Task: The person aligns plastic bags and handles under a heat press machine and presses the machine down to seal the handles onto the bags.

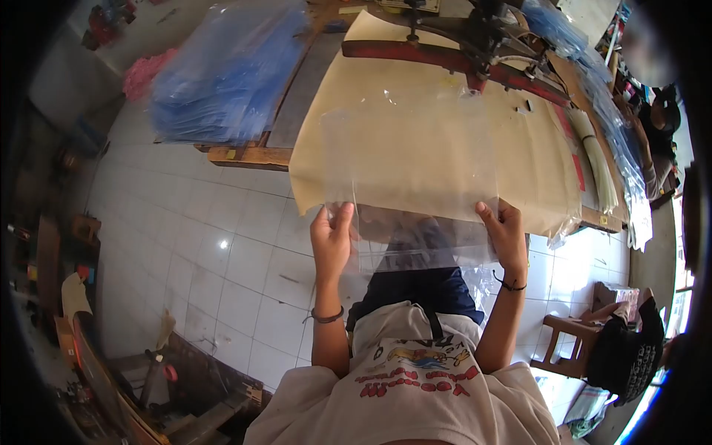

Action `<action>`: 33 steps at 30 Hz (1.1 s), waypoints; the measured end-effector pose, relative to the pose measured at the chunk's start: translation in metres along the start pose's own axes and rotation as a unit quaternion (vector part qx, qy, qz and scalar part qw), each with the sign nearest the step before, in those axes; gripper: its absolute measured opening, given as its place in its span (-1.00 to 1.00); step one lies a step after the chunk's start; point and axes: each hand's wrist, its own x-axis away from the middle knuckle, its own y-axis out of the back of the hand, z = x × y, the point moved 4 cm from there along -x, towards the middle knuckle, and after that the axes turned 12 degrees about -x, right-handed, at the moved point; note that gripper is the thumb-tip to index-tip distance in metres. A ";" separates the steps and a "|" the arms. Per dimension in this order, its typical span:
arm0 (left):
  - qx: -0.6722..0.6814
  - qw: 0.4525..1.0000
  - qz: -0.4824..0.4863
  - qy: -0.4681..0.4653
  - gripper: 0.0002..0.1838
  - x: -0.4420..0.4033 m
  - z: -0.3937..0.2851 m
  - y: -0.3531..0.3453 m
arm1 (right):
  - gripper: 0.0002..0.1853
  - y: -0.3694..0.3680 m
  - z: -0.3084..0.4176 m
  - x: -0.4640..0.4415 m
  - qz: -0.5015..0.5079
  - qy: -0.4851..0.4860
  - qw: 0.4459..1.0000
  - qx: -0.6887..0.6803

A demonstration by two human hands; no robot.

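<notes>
A clear plastic sheet is stretched between my two hands, its far part over the tan paper on the table and its near part over the table's front edge. My left hand pinches the sheet's left side, thumb on top. At the right side, my right hand grips it the same way. Beyond the sheet, a machine with a long red bar lies across the paper. Whether the plastic has one layer or more, I cannot tell.
A stack of bluish plastic lies at the table's left, near a pink bundle. Pale strips and more plastic lie on the right. Two other people are at the right, one by a wooden stool.
</notes>
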 end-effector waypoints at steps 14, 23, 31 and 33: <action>-0.004 1.000 -0.025 0.006 -0.76 0.013 0.019 -0.004 | -0.64 -0.012 -0.019 0.023 0.083 -0.092 0.977 -0.176; 0.007 0.978 0.202 0.050 -0.75 0.030 0.038 -0.002 | -0.69 0.009 -0.025 0.021 0.117 -0.105 0.959 -0.234; 0.046 0.968 0.229 0.090 -0.70 0.039 0.032 -0.003 | -0.72 0.004 -0.033 0.019 0.126 -0.093 0.968 -0.197; 0.017 0.968 0.242 0.063 -0.72 0.037 0.031 0.003 | -0.71 0.009 -0.023 0.021 0.099 -0.069 0.975 -0.189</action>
